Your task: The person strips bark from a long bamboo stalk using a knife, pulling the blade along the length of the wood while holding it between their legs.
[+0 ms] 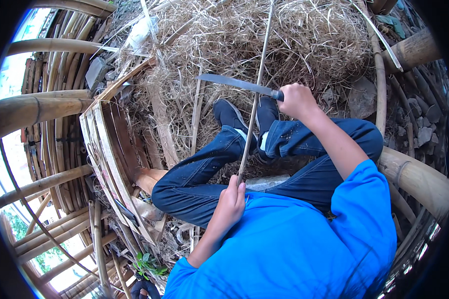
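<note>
My right hand [297,101] is closed round the dark handle of a long knife [234,82], whose blade points left. That blade lies across a thin bamboo strip [258,79], and the two look to meet just left of the handle. Close to my waist, my left hand [229,202] grips the near end of the strip. From there the strip runs up between my shoes and away over the shavings. My fingers hide the very end of it.
A heap of curly shavings [309,40] spreads beyond my shoes. On the left stand a wooden crate [102,149] and thick bamboo poles [40,110]. Another bamboo pole [416,184] lies by my right knee, with stones [424,134] beyond it. A small green plant [147,264] grows at lower left.
</note>
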Motion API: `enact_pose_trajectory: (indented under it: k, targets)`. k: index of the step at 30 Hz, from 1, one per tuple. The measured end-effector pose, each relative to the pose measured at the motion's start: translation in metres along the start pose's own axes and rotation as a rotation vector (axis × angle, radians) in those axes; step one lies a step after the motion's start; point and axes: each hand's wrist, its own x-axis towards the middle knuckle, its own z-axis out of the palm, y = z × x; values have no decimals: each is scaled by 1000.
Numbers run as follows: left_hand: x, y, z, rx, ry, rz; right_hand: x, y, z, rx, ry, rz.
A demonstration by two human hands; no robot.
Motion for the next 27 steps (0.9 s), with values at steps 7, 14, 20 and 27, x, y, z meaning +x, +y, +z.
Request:
enact_pose_trajectory:
  k: [7, 14, 20, 27]
  targets:
    - [-6, 7, 5, 124, 14, 54, 63, 39, -21, -107, 10, 255]
    - [-3, 12, 2, 50, -25, -42, 92, 56, -29, -42, -16, 320]
    - [4, 2, -2, 14, -25, 31, 41, 37, 12, 252, 53, 390]
    - [26, -27, -7, -685, -339, -191, -73, -15, 57, 801, 276, 279]
